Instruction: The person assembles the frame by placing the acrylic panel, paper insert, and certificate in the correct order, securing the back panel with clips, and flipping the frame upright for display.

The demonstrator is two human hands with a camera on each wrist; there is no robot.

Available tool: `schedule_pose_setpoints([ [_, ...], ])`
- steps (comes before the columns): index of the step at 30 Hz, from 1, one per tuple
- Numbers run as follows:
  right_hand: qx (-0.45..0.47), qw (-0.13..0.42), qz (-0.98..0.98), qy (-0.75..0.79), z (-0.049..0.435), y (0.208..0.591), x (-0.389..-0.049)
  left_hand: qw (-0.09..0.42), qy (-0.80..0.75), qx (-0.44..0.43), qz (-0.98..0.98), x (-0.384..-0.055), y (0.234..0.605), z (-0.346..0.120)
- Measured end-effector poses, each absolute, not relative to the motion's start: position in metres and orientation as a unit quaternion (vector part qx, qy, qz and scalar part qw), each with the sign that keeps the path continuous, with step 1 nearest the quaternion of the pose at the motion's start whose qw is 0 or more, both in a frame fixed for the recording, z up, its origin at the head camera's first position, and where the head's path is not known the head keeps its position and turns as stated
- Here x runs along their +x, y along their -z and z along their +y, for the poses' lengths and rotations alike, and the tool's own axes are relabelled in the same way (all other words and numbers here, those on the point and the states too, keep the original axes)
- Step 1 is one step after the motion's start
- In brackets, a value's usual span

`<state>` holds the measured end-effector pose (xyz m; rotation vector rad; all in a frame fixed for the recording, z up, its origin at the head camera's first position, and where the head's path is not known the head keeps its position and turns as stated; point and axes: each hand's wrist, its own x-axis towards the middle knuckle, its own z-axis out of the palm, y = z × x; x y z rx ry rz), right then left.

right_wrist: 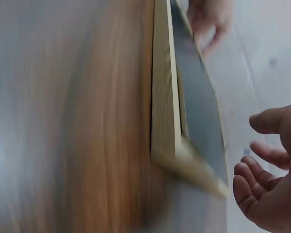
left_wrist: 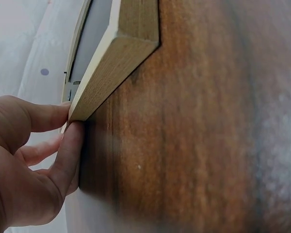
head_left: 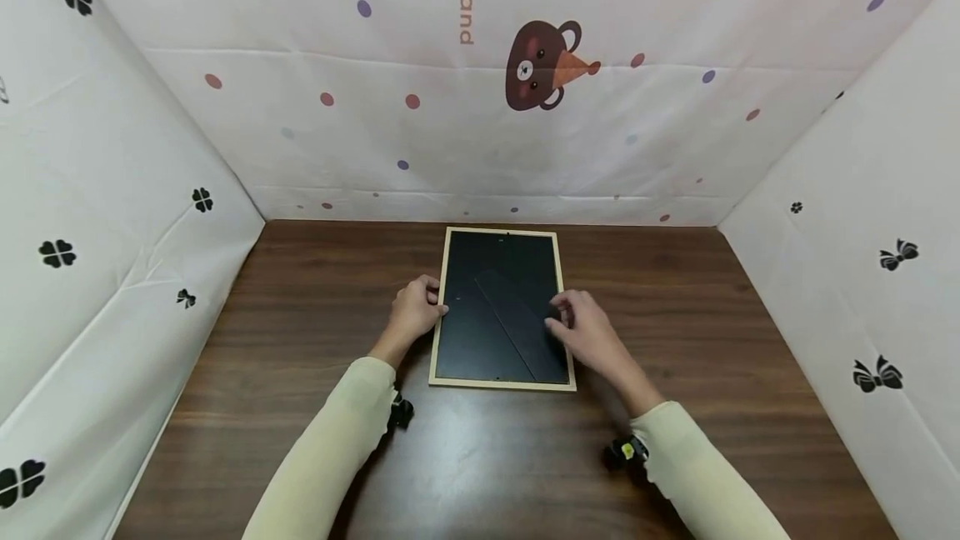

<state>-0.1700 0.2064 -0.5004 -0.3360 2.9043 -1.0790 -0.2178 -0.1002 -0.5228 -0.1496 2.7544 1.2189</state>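
Note:
A picture frame (head_left: 465, 340) lies back side up on the table, with a black backing board and a thin pale wooden border. A slanted black stand leg (head_left: 513, 315) lies flat against the backing. My left hand (head_left: 412, 308) pinches the left border, thumb on top and fingers against the outer side, as the left wrist view shows on the wooden edge (left_wrist: 102, 73). Over the right border hovers my right hand (head_left: 591, 336). In the right wrist view its fingers (right_wrist: 254, 177) are loosely bent, apart from the frame, and hold nothing.
The dark brown wooden table (head_left: 315, 440) spreads around the frame. White patterned cloth walls stand behind it (head_left: 450, 140) and on the left and right sides. Each wrist carries a small black camera, one on the left (head_left: 401, 412), one on the right (head_left: 624, 452).

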Motion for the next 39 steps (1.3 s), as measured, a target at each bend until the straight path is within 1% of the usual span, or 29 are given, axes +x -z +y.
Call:
schedule_pose_setpoints([
  [4,-0.058,0.015,0.934,0.351,0.228,0.507,-0.182,0.063,-0.403,-0.051,0.912,-0.217,0.522,-0.099],
  [8,-0.039,0.031,0.935,0.35,0.237,0.514,-0.193,0.064,-0.404,-0.051,0.911,-0.217,0.522,-0.099],
  [13,-0.038,0.05,0.938,0.341,0.237,0.52,-0.202,0.062,-0.403,-0.047,0.912,-0.218,0.527,-0.098],
  [17,-0.047,0.04,0.936,0.347,0.233,0.525,-0.206,0.061,-0.404,-0.044,0.911,-0.218,0.527,-0.098],
  [21,-0.055,0.032,0.934,0.352,0.229,0.528,-0.206,0.073,-0.409,-0.03,0.909,-0.214,0.523,-0.101],
  [26,-0.057,0.015,0.937,0.343,0.225,0.531,-0.204,0.104,-0.434,0.01,0.895,-0.209,0.516,-0.11],
  [35,-0.055,0.008,0.937,0.344,0.226,0.534,-0.204,0.202,-0.479,0.106,0.848,-0.201,0.507,-0.129],
  [39,-0.06,0.006,0.937,0.343,0.227,0.536,-0.204,0.215,-0.467,0.126,0.849,-0.198,0.507,-0.132],
])
